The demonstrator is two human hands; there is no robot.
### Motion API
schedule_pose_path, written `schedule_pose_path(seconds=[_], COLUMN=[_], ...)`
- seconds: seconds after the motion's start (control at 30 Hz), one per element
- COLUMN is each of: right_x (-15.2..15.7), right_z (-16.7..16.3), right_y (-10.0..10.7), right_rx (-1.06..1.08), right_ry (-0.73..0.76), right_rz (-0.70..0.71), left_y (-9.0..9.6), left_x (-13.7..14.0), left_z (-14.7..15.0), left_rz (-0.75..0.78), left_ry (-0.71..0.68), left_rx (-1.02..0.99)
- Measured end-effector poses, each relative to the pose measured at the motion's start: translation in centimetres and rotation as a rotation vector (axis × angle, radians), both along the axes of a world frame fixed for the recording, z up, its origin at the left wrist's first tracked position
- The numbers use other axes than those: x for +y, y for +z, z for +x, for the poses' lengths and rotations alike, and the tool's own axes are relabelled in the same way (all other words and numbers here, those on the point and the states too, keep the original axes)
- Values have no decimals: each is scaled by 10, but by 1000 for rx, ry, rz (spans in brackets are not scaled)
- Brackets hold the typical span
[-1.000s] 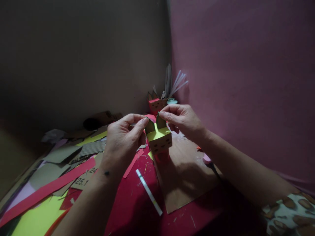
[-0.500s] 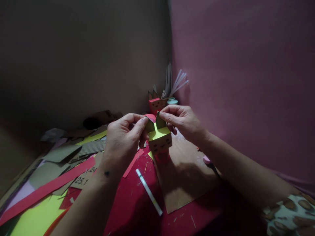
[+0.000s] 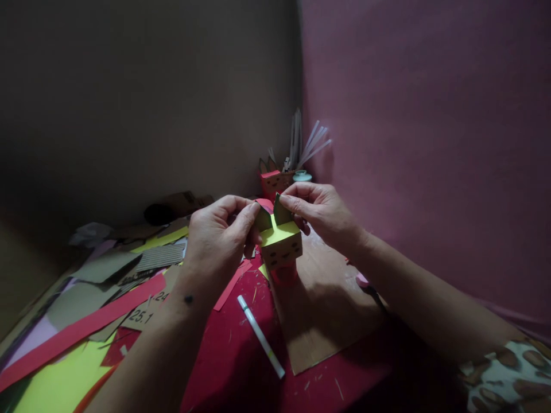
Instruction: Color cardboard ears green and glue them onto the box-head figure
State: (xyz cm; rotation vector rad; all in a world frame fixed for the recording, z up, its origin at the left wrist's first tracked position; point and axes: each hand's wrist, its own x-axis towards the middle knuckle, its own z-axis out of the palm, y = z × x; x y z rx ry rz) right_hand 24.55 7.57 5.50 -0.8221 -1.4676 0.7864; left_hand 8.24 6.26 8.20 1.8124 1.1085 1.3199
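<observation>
A small box-shaped paper figure (image 3: 282,251) with a yellow top and a drawn face stands on a red base over a brown board. Two dark pointed ears rise from its top. My left hand (image 3: 228,229) pinches the left ear (image 3: 264,219) between thumb and fingertips. The tip of the right ear (image 3: 282,211) is held the same way by my right hand (image 3: 321,215). My fingers hide the outer edges of both ears.
A white marker (image 3: 260,337) lies on the red tabletop (image 3: 232,367), beside the brown board (image 3: 327,332). Paper and cardboard scraps (image 3: 86,321) pile up at left. Behind stand a similar red figure (image 3: 271,182), a teal-lidded jar (image 3: 302,176) and glue sticks (image 3: 314,143).
Both hands keep their pinch on the ears. The left fingers have shifted up very slightly; otherwise the scene looks nearly the same.
</observation>
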Motion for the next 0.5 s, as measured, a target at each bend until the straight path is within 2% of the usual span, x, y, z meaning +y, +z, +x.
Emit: schedule_pose_path(seconds=[0.5], right_x=[-1], right_z=[0], right_y=[-1], right_rx=[8], right_ry=[18], right_rz=[3], left_y=[2], left_x=[-1], left_z=[-2], left_rz=[-36], left_ry=[10], left_rx=[21])
